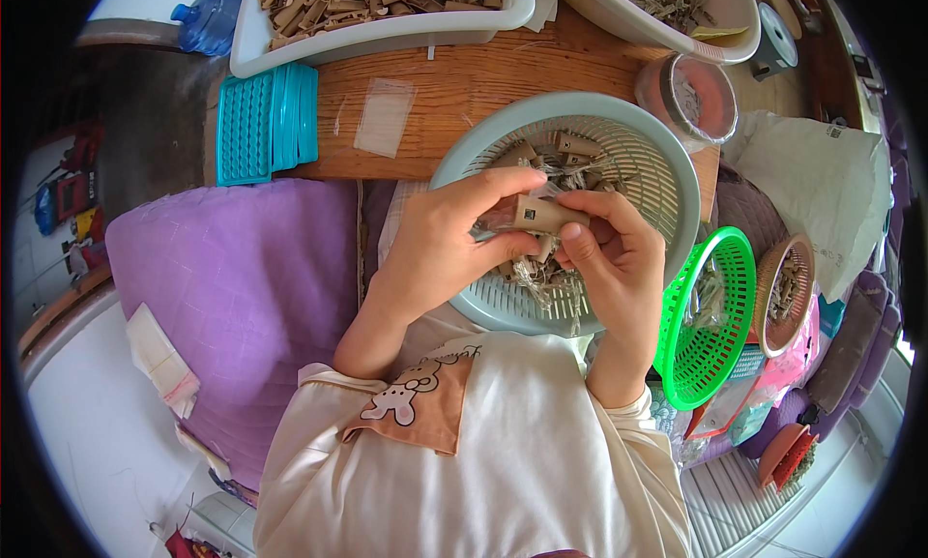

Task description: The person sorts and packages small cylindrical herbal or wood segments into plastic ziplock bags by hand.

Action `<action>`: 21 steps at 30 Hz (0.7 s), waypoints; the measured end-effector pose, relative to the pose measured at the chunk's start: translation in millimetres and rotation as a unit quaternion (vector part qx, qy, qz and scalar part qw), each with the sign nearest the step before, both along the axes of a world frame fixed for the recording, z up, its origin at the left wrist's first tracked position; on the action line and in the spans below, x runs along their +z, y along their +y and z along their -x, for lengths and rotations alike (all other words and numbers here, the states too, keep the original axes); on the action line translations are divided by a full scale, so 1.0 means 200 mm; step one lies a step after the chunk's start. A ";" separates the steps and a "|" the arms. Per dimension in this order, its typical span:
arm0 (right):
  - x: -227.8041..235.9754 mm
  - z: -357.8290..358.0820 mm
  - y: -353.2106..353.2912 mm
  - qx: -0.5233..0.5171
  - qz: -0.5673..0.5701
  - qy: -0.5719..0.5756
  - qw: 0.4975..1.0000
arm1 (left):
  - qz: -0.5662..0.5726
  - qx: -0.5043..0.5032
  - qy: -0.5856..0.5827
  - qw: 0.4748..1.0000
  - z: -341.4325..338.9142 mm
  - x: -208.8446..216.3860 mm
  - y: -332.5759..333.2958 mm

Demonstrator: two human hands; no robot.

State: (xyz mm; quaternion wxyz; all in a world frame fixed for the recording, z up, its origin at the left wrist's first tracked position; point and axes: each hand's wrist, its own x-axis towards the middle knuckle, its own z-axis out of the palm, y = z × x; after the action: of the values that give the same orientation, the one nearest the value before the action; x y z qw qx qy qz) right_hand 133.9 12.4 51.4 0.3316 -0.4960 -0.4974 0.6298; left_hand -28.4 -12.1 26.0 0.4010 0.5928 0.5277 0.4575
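Over a grey-green colander [667, 142], my left hand [435, 234] and my right hand [619, 258] hold a small beige plastic casing [553, 216] between them. It has a little square opening near its left end. My left thumb and fingers close around that left end, where some clear, shiny material also shows. The fingers of my right hand pinch the other end. Below my hands, the colander holds several similar beige casings [580, 144] with bundles of thin, pale wire or strands [536, 282] tangled among them.
On the wooden table [445, 84] stand a white tub [483, 21] of beige casings, another tub [667, 44] of wiry pieces, stacked teal trays [251, 123] and a clear round container [710, 94]. A green basket [691, 369] and a brown basket [805, 263] sit at right, a purple quilted cover [232, 307] at left.
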 end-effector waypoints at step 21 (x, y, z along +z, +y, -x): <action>-0.03 -0.04 0.06 0.148 -0.375 -0.241 0.883 | 0.211 -0.050 -0.293 0.931 -0.05 -0.06 0.04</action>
State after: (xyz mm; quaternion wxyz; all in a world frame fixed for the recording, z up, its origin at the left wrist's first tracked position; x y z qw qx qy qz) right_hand 141.9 24.2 44.9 0.2656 -0.3913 -0.8287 0.2995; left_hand -18.3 -4.2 13.5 0.6760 0.3599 0.4408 0.4683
